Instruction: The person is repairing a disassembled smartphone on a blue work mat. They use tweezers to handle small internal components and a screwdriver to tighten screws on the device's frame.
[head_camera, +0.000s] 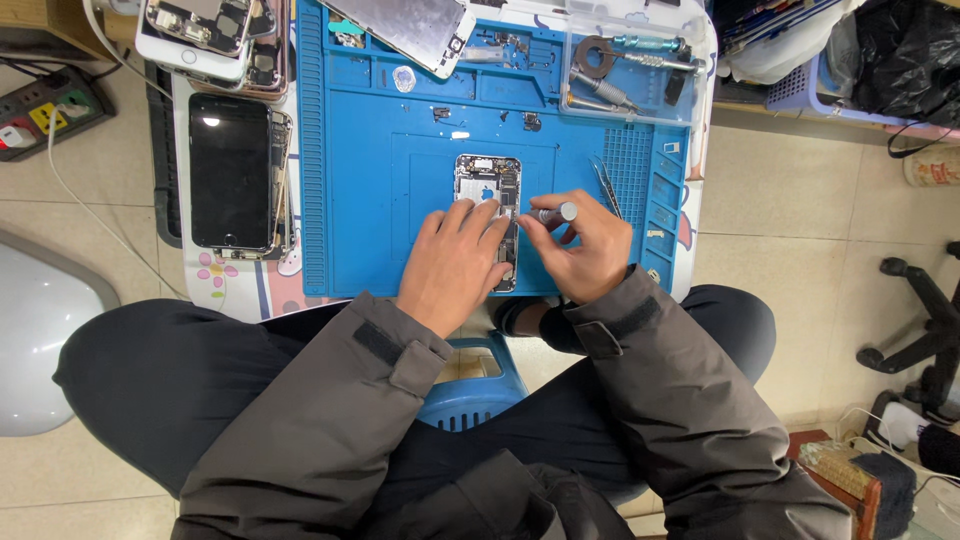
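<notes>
Here, on the blue silicone repair mat (400, 200), the left hand (455, 265) presses flat on the opened silver phone body (488, 190) while the right hand (585, 245) pinches a small silver-capped screwdriver (553, 214), probably loosening a screw, which needs steady vertical pressure.

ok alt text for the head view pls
Seen from above, a left hand steadies an opened phone on a blue mat while the right hand holds a screwdriver to it. Tweezers lie beside.
</notes>
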